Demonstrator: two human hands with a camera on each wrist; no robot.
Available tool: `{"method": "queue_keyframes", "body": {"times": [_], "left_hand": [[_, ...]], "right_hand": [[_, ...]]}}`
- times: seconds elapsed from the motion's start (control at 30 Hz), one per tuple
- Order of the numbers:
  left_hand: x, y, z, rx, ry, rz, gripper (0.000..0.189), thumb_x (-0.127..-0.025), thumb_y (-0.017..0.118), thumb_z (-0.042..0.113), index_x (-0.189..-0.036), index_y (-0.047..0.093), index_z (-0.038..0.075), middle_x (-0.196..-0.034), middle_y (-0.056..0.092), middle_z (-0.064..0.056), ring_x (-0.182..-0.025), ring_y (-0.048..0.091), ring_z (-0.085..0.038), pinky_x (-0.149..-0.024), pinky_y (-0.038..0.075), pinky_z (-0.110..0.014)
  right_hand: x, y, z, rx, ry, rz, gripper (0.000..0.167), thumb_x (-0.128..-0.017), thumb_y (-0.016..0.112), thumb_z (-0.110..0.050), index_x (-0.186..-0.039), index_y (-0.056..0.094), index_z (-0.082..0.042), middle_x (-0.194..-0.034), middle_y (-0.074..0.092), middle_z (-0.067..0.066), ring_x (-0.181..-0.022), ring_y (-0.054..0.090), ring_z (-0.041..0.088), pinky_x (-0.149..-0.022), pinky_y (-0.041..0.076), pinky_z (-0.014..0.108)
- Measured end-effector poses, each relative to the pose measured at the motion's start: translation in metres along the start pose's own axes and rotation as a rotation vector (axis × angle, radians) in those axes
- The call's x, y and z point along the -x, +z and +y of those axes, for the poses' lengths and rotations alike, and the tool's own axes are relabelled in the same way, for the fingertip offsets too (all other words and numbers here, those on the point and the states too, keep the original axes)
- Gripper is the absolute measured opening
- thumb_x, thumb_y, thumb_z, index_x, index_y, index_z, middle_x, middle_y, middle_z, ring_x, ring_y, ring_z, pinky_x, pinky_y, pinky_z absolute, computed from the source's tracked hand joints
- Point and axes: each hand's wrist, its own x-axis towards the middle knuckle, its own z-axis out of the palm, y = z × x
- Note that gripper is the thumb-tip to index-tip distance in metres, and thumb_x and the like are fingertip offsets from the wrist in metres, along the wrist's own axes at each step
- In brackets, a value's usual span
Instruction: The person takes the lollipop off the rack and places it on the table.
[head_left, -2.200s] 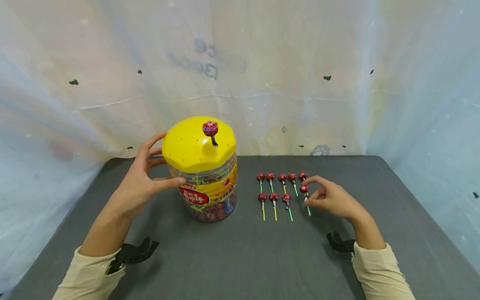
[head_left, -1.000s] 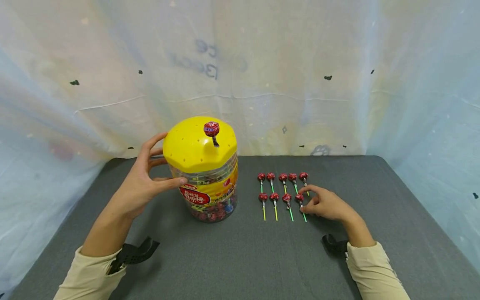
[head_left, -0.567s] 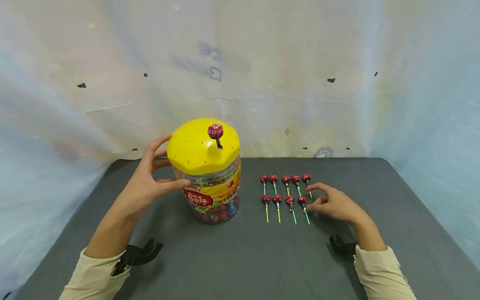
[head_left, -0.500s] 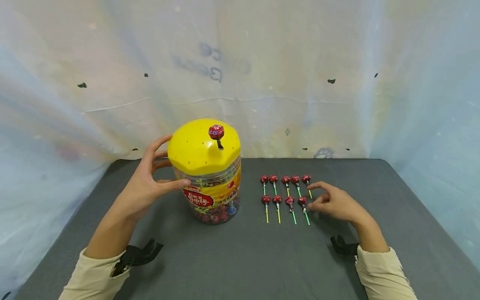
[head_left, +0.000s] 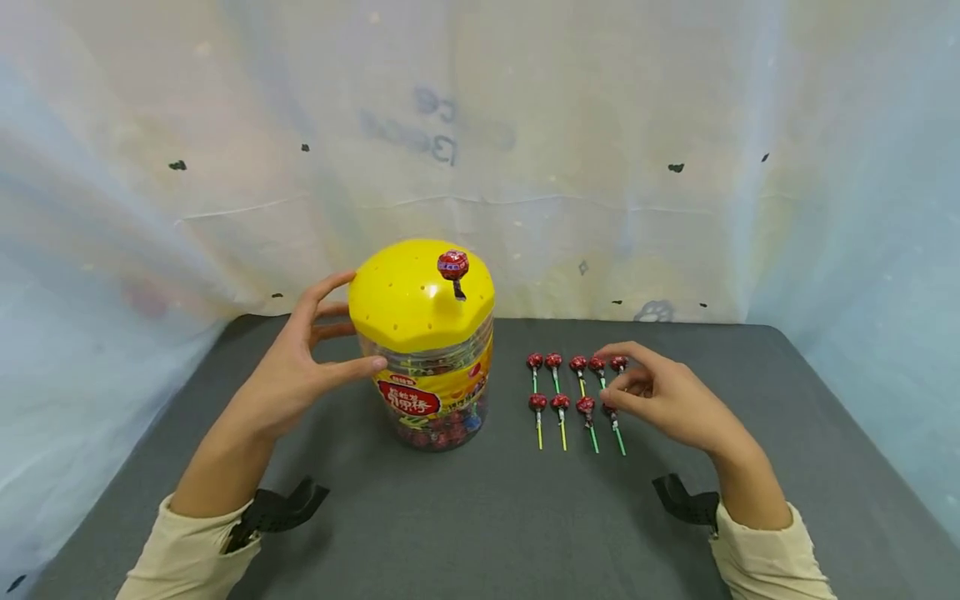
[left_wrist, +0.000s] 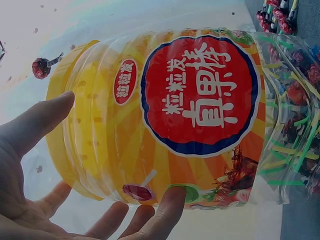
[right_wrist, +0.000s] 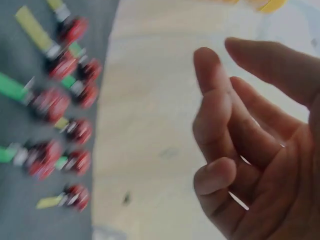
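My left hand point(head_left: 288, 367) grips the side of a clear plastic jar point(head_left: 420, 404) with a yellow lid point(head_left: 397, 292), thumb in front and fingers behind. In the left wrist view the jar's red and orange label point(left_wrist: 200, 95) faces the camera, with wrapped lollipops inside. Two rows of red lollipops point(head_left: 586, 406) lie to the jar's right, sticks toward me. My right hand point(head_left: 678, 400) hovers over the right end of the rows, thumb and index finger apart, holding nothing. It partly covers the rightmost front lollipop point(head_left: 618, 432).
A single lollipop point(head_left: 453, 265) sticks up from the jar's lid. The grey table point(head_left: 465, 517) ends at a pale plastic curtain point(head_left: 562, 167) behind and at both sides. Black wrist mounts point(head_left: 686, 500) jut out beside both sleeves.
My right hand set a lollipop at the right end of the front row, let go and rose above the rows. The left hand stays on the jar; the head view shifted slightly.
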Motion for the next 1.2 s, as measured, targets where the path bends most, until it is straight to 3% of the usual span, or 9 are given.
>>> {"method": "queue_keyframes", "body": {"times": [0.3,0.63,0.8,1.0,1.2], "left_hand": [[-0.002,0.001,0.000,-0.020,0.003,-0.001,0.092,-0.089,0.075,0.017,-0.155,0.016,0.042,-0.152,0.028,-0.013,-0.135,0.037,-0.036,-0.090,0.051,-0.048],[-0.001,0.002,-0.001,-0.044,0.003,-0.003,0.093,-0.089,0.075,0.018,-0.156,0.014,0.041,-0.153,0.028,-0.015,-0.137,0.036,-0.040,-0.089,0.053,-0.050],[0.001,0.000,0.000,-0.061,0.006,-0.002,0.094,-0.089,0.075,0.018,-0.156,0.014,0.042,-0.153,0.028,-0.014,-0.137,0.036,-0.039,-0.088,0.054,-0.050],[0.000,0.000,0.000,-0.057,0.003,-0.020,0.093,-0.090,0.075,0.019,-0.155,0.014,0.044,-0.153,0.027,-0.014,-0.137,0.036,-0.039,-0.089,0.053,-0.051],[-0.002,-0.002,0.000,-0.073,0.002,-0.020,0.092,-0.090,0.075,0.021,-0.154,0.014,0.046,-0.153,0.028,-0.012,-0.137,0.036,-0.038,-0.090,0.053,-0.052]], "right_hand": [[-0.019,0.007,-0.058,-0.050,-0.190,0.081,0.042,-0.096,0.068,-0.024,-0.134,0.052,-0.030,-0.092,0.072,-0.012,-0.069,0.061,0.010,-0.062,0.048,0.027],[-0.043,0.019,-0.122,-0.103,-0.381,0.218,0.048,-0.094,0.070,-0.018,-0.138,0.053,-0.025,-0.095,0.071,-0.007,-0.076,0.058,0.008,-0.064,0.046,0.026],[-0.056,0.030,-0.137,-0.119,-0.485,0.319,0.049,-0.093,0.071,-0.014,-0.138,0.053,-0.022,-0.094,0.070,-0.004,-0.076,0.058,0.007,-0.061,0.044,0.028],[-0.067,0.042,-0.141,-0.045,-0.517,0.449,0.055,-0.092,0.072,-0.017,-0.142,0.050,-0.023,-0.096,0.065,0.000,-0.071,0.054,0.009,-0.061,0.045,0.028],[-0.079,0.051,-0.145,-0.048,-0.602,0.499,0.059,-0.090,0.073,-0.014,-0.144,0.049,-0.018,-0.108,0.064,0.004,-0.077,0.055,0.010,-0.064,0.049,0.027]]}}
